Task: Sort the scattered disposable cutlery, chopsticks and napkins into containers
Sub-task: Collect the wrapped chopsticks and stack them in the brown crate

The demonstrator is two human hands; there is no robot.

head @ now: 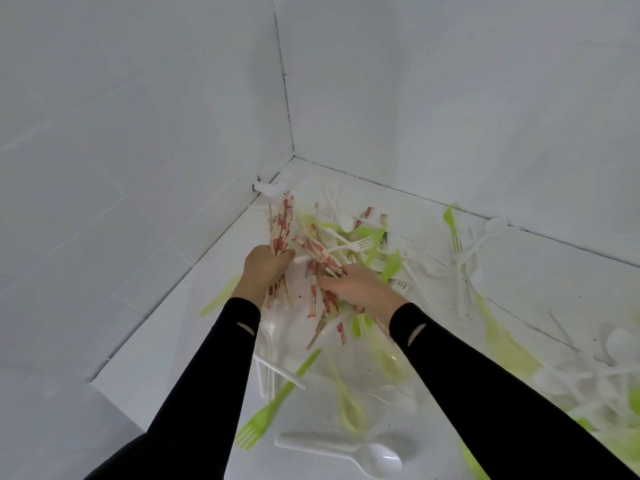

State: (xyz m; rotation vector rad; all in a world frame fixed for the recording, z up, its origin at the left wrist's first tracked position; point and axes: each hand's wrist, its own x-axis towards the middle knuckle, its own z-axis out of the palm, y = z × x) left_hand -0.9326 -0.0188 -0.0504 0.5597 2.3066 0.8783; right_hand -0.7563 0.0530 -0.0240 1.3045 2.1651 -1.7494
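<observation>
Paper-wrapped chopsticks with red print lie mixed with green and white plastic cutlery in a pile (346, 244) near the wall corner. My left hand (265, 271) grips a bundle of wrapped chopsticks (282, 223) that stands up out of the fist. My right hand (360, 289) lies on the pile with its fingers curled round more wrapped chopsticks (325, 265). A green fork (273, 407) and a white spoon (349, 452) lie close to me on the white surface.
White walls close the surface on the left and at the back, meeting in a corner (293, 155). More white and green cutlery (464, 258) is scattered to the right, blurred at the far right edge. A clear plastic container (391, 382) sits under my forearms.
</observation>
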